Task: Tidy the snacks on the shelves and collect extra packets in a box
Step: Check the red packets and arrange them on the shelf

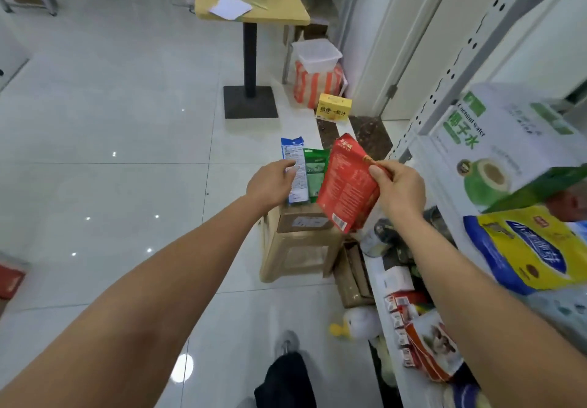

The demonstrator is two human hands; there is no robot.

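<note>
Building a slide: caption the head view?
Right hand pinches a red snack packet; left hand holds a blue-white packet and a green packet over a brown cardboard box on a beige stool.

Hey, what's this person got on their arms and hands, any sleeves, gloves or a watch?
Nothing is worn on them. The left hand and right hand are bare, no gloves, no rings visible. The left forearm and right forearm are uncovered to the frame edge: no sleeve, watch or bracelet in view.
</note>
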